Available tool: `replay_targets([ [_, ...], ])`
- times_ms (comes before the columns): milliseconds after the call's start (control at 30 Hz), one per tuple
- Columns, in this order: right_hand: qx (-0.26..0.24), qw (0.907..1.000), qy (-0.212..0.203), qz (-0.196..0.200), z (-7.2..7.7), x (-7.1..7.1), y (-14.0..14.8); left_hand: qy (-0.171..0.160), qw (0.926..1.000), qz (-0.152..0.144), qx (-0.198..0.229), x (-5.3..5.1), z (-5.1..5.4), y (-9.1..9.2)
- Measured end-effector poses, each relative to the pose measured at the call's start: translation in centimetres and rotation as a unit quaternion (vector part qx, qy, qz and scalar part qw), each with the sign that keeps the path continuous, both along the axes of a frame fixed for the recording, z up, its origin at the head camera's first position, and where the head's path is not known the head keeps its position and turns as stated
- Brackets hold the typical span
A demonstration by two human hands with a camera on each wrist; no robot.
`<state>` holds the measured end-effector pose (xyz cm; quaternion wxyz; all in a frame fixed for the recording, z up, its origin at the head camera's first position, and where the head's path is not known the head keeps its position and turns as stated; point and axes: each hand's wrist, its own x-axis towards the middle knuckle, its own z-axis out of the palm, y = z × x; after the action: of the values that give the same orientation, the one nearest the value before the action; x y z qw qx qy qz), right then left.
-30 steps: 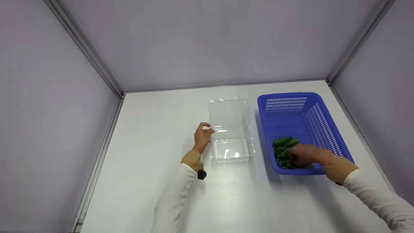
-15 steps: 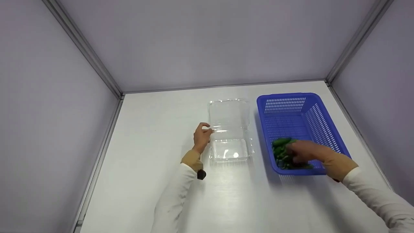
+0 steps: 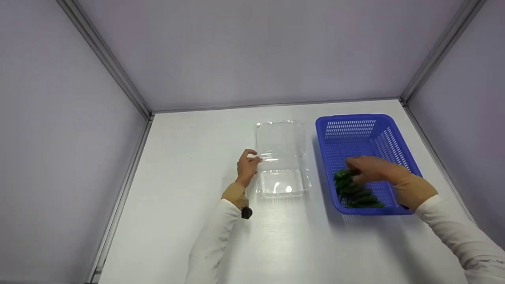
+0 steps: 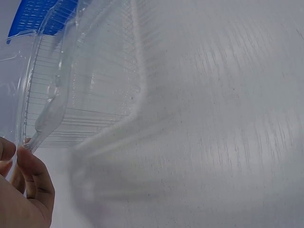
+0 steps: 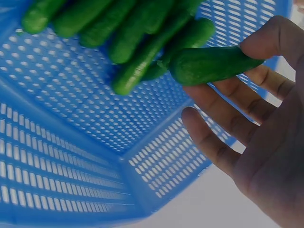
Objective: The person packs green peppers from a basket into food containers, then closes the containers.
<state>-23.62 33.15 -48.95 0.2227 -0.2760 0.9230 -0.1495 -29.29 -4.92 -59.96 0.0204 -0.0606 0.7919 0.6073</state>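
Observation:
A clear plastic clamshell box (image 3: 281, 182) lies opened flat on the white table, its two halves in line. My left hand (image 3: 247, 169) pinches its left edge near the fold between thumb and fingers; in the left wrist view this thin rim (image 4: 45, 116) meets the fingertips. To the right, my right hand (image 3: 373, 170) is inside the blue basket, above several small cucumbers (image 3: 361, 195). One small green cucumber (image 5: 211, 65) is held between its thumb and fingers, best seen in the right wrist view; from the head, the hand mostly hides it.
The blue slotted basket (image 3: 375, 211) stands right of the box, its raised walls around the right hand. Grey panels (image 3: 272, 55) enclose the white table (image 3: 189, 157) at the back and both sides.
My right hand has risen from the pile and shifted toward the basket's far end, uncovering more cucumbers. The left hand keeps its place on the box.

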Motion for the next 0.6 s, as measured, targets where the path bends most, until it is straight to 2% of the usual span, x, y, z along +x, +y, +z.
replay_targets([
  [433, -0.042, 0.9966, 0.071, 0.006, 1.9, -2.4, -2.3, -0.003, 1.0, -0.005, 0.002, 0.2, 0.4, 0.1],
  [600, -0.061, 0.9934, 0.096, 0.003, 2.1, -3.0, -3.9, -0.002, 1.0, -0.003, 0.003, 0.1, 0.2, 0.1],
])
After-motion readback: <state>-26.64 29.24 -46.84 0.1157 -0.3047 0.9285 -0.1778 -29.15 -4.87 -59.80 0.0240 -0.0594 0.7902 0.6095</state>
